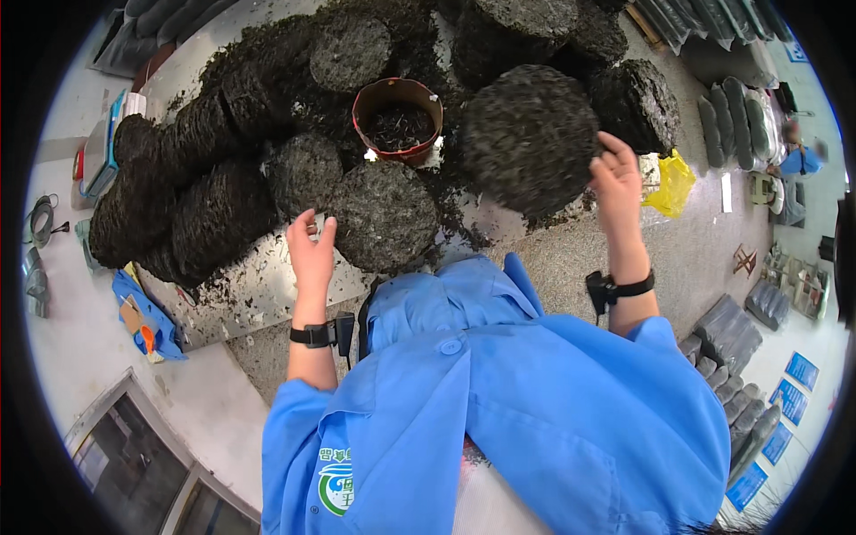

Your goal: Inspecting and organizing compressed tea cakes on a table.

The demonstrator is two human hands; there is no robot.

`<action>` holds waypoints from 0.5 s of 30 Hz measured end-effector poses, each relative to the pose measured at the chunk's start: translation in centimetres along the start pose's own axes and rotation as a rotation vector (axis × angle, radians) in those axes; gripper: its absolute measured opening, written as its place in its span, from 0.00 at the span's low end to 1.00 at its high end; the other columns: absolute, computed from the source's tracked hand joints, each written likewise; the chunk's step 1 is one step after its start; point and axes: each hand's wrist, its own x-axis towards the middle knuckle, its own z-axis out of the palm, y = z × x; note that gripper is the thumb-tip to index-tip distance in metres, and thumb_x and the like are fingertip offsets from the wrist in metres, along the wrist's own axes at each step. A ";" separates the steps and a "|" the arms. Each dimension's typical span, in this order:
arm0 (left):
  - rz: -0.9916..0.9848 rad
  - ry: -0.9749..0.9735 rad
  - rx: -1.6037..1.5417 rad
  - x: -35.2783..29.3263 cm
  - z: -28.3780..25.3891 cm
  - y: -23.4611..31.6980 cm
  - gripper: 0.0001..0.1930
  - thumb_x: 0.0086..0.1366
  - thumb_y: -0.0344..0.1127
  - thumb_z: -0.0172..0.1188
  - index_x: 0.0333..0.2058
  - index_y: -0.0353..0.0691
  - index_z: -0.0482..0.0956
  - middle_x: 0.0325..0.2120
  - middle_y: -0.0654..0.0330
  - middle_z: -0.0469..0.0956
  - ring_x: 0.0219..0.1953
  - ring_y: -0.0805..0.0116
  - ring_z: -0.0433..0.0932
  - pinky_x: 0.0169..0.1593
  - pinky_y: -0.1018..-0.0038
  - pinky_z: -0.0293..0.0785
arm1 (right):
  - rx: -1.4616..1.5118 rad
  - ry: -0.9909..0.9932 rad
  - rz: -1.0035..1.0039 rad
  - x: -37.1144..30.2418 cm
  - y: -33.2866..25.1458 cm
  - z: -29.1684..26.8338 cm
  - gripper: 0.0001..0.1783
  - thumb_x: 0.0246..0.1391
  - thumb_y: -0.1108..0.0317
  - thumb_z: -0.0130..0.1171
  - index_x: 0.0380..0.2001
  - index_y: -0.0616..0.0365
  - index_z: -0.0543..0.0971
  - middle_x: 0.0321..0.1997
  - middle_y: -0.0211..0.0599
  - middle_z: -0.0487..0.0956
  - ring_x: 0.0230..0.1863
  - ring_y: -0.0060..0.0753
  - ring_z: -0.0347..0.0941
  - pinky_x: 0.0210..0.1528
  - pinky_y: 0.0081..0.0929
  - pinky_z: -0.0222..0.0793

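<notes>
Right hand [615, 172] touches blurred disc's [532, 138] edge, grip unclear; left hand [310, 248] gapes beside lower disc [386, 216]; discs apart.

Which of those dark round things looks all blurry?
The large disc right of the red bucket, with the right hand at its right edge. Its surface is smeared; the other dark discs look sharper.

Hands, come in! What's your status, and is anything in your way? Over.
Left hand open beside near disc, contact unclear. Right hand at edge of blurred disc, grip unclear. Red bucket beyond near disc, not blocking either hand.
</notes>
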 end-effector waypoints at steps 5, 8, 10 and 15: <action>0.183 0.057 0.198 -0.8 2.2 -1.3 0.32 0.54 0.47 0.75 0.52 0.32 0.77 0.45 0.48 0.76 0.47 0.48 0.75 0.54 0.61 0.73 | -0.956 0.265 -0.676 0.2 -1.5 0.5 0.21 0.49 0.80 0.62 0.50 0.61 0.78 0.50 0.44 0.79 0.46 0.37 0.77 0.47 0.30 0.74; 0.103 0.057 0.171 -0.7 2.4 0.1 0.31 0.51 0.43 0.77 0.50 0.33 0.77 0.42 0.52 0.76 0.43 0.53 0.76 0.47 0.61 0.74 | -0.629 -0.234 -0.539 -4.4 -0.2 6.5 0.15 0.45 0.73 0.65 0.40 0.59 0.82 0.42 0.42 0.79 0.38 0.42 0.77 0.42 0.37 0.73; 0.107 0.029 0.195 -0.5 1.8 1.2 0.31 0.52 0.43 0.77 0.49 0.31 0.77 0.41 0.53 0.76 0.41 0.58 0.76 0.46 0.65 0.74 | -0.445 -0.613 -0.103 -7.6 2.4 12.2 0.24 0.49 0.65 0.67 0.50 0.60 0.78 0.47 0.47 0.77 0.48 0.49 0.77 0.50 0.39 0.75; -0.221 -0.204 -0.605 -0.5 -0.4 2.7 0.19 0.66 0.39 0.68 0.49 0.32 0.77 0.44 0.58 0.80 0.45 0.71 0.76 0.49 0.73 0.73 | -0.528 -0.677 -0.256 -7.1 5.9 15.8 0.27 0.50 0.62 0.69 0.52 0.65 0.76 0.52 0.52 0.75 0.57 0.52 0.71 0.60 0.42 0.71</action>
